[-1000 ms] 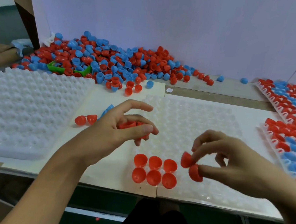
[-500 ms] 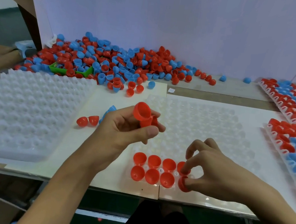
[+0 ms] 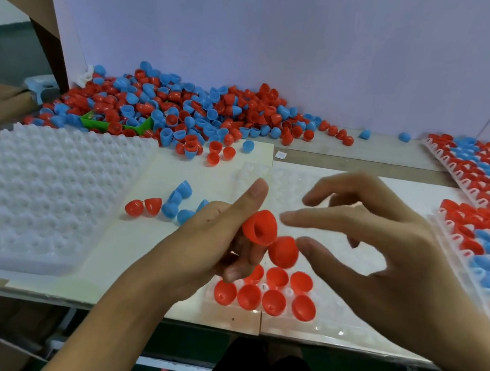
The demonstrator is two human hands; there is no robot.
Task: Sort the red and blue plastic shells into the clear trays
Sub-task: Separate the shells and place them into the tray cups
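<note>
My left hand holds a linked pair of red shells between thumb and fingers, above the clear tray in front of me. My right hand hovers just right of that pair with fingers spread and nothing in them, its thumb and forefinger close to the shells. Two rows of red shells sit in the tray's near left corner. A big heap of red and blue shells lies at the back of the table.
A stack of empty white trays stands on the left. Loose red and blue shells lie between it and my left hand. Filled trays of red and blue shells run along the right edge. A green scoop sits in the heap.
My right hand has set its two red shells into the tray and risen toward the left hand, fingers spread. My left hand has lifted its red pair slightly to the right.
</note>
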